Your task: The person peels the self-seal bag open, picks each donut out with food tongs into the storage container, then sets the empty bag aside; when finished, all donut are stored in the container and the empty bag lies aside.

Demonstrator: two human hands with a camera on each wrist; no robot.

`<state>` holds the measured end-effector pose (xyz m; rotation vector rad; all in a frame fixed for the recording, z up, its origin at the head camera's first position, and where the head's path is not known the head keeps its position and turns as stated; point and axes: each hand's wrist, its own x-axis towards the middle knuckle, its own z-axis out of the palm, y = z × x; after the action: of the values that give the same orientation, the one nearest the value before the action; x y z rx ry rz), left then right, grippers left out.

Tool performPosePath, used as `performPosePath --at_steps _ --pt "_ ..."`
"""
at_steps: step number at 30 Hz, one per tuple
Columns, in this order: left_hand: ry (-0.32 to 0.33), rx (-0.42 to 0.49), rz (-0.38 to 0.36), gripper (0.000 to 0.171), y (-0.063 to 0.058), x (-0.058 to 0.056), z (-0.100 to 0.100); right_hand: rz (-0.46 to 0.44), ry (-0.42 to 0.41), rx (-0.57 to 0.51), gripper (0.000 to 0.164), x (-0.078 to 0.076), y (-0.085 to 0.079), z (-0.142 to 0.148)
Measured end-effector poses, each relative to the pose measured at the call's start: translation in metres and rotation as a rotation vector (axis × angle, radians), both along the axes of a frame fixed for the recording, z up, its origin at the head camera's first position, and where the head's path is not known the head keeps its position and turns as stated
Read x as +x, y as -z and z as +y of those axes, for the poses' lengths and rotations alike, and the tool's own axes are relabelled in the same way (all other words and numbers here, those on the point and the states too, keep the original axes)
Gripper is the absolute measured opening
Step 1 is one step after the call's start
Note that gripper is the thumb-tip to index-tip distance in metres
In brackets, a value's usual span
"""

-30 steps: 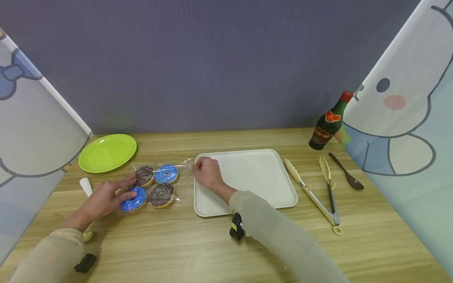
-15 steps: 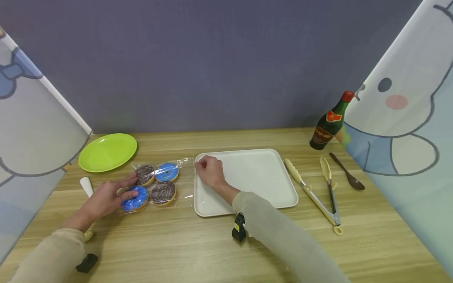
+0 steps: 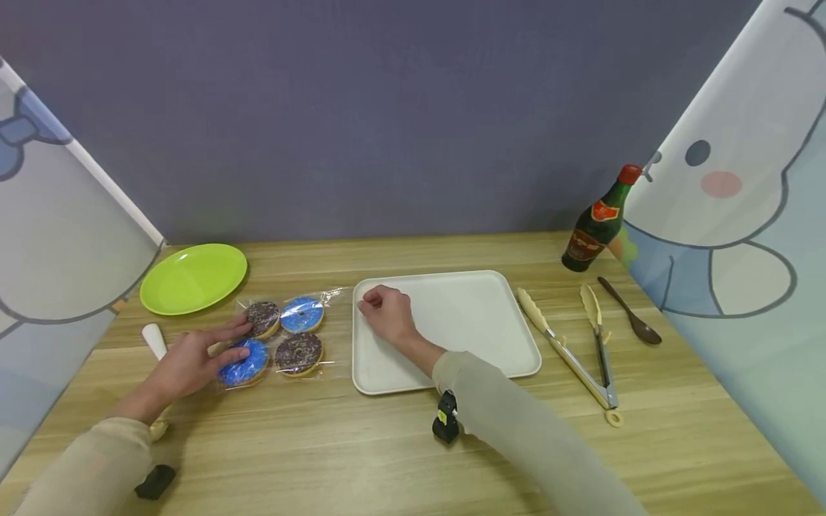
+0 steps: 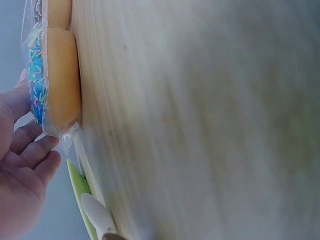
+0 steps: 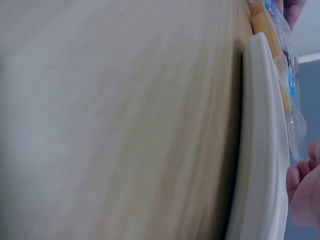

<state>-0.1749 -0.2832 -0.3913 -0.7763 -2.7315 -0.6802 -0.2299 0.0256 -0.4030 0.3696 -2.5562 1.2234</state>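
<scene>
A clear plastic bag lies on the table, left of the white tray. Inside it are several doughnuts: a blue doughnut and a brown doughnut on the right, and another of each on the left. My left hand rests on the left pair, fingertips on the brown one, thumb on the blue. In the left wrist view, a sprinkled blue doughnut sits beside the fingers. Over the tray's left end, my right hand has curled fingers that pinch the bag's tapered end; their tips are partly hidden.
A green plate lies at the back left, with a white handle in front of it. On the right are spread tongs, a dark wooden spoon and a green bottle. Walls border the back and sides.
My right hand has shifted slightly right over the tray. The bag's right end stretched out toward it half a second ago and now looks looser along its near edge. My left hand stays put.
</scene>
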Motion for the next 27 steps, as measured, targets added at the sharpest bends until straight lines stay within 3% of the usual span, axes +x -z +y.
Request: performPosePath --at_steps 7,13,19,27 --pt "-0.014 0.004 0.028 0.03 0.001 0.0 0.0 0.119 -0.141 0.071 0.013 0.016 -0.002 0.005" --pt "-0.053 -0.011 0.052 0.026 0.0 -0.001 0.004 0.124 -0.21 0.157 0.015 0.027 -0.002 0.013" --pt "-0.096 -0.025 0.102 0.025 0.0 -0.002 0.008 0.143 -0.255 0.214 0.017 0.033 -0.001 0.016" --pt "-0.161 -0.021 0.074 0.018 -0.002 -0.002 0.015 0.177 -0.273 0.239 0.016 0.036 -0.001 0.016"
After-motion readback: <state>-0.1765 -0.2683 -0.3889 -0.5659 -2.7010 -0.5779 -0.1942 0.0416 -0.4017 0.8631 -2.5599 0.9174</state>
